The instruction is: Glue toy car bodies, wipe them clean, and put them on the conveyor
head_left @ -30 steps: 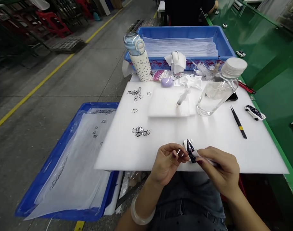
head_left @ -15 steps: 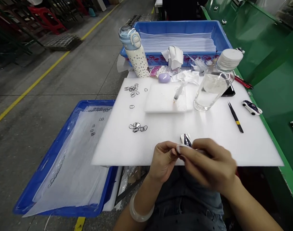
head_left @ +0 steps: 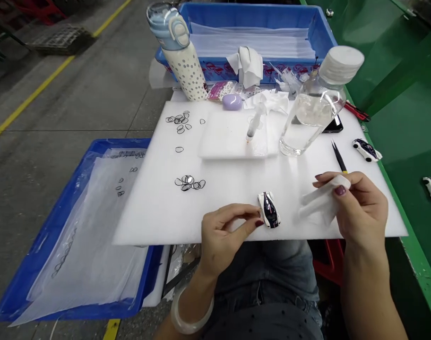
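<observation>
Head view shows a toy car [head_left: 269,209], white with a glossy dark middle.

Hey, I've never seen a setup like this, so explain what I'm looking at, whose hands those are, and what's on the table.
There's no machine here, just one person's bare left hand and right hand. Every picture comes from one camera worn on that person's head, looking forward and down. The right hand pinches a thin, crumpled white wipe. The left fingertips are beside a small white toy car with a dark top; whether they grip anything is hard to tell. The car rests on a flat white board, along with clusters of thin black rings, a clear bottle with a white cap and black pointed tweezers.
</observation>
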{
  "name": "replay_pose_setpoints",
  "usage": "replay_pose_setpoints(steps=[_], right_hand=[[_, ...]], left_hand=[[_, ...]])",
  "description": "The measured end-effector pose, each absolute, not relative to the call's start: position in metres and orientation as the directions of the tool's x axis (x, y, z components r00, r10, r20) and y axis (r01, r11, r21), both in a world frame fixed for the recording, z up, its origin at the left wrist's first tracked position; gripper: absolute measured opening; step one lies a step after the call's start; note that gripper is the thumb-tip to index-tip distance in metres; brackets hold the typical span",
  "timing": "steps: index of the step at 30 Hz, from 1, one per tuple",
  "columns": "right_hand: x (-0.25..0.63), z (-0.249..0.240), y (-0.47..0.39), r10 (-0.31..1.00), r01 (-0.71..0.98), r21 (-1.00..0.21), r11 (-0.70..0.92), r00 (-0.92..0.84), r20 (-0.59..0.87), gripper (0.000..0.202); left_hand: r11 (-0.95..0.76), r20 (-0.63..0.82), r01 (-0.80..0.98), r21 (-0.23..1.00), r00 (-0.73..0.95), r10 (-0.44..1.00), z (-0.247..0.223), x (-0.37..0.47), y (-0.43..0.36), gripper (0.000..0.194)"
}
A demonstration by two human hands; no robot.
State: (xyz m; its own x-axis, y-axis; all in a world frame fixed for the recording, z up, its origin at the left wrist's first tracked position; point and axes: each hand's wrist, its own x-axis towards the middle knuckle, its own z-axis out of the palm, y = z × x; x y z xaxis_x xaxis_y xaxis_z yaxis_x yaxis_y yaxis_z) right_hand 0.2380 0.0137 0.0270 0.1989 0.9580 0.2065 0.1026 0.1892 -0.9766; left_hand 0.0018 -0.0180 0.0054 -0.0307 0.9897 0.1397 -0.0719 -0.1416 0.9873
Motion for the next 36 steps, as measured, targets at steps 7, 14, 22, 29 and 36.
replay_pose_setpoints(steps=[7, 14, 22, 29, 36], right_hand=[[0.245, 0.037, -0.001, 0.968, -0.138, -0.986, 0.093, 0.243, 0.057, 0.029], [0.21, 0.038, -0.012, 0.983, 0.478, -0.878, 0.028, -0.174, -0.063, 0.011], [0.205, 0.03, -0.004, 0.967, 0.61, -0.772, 0.179, -0.254, 0.023, 0.003], [0.201, 0.029, -0.004, 0.966, 0.616, -0.768, 0.175, -0.257, 0.014, 0.003], [0.199, 0.026, -0.004, 0.97, 0.633, -0.752, 0.182, -0.239, 0.034, 0.007]], left_hand=[[-0.516, 0.581, 0.581, 0.63, 0.088, 0.809, 0.001, 0.016, -0.025, 0.016], [-0.511, 0.556, 0.638, 0.576, 0.153, 0.817, -0.004, 0.026, -0.025, 0.014], [-0.367, 0.396, 0.578, 0.729, 0.081, 0.915, 0.003, 0.021, -0.024, 0.023], [-0.327, 0.344, 0.561, 0.761, 0.078, 0.936, 0.003, 0.019, -0.022, 0.02], [-0.286, 0.304, 0.552, 0.783, 0.063, 0.951, 0.005, 0.022, -0.022, 0.021]])
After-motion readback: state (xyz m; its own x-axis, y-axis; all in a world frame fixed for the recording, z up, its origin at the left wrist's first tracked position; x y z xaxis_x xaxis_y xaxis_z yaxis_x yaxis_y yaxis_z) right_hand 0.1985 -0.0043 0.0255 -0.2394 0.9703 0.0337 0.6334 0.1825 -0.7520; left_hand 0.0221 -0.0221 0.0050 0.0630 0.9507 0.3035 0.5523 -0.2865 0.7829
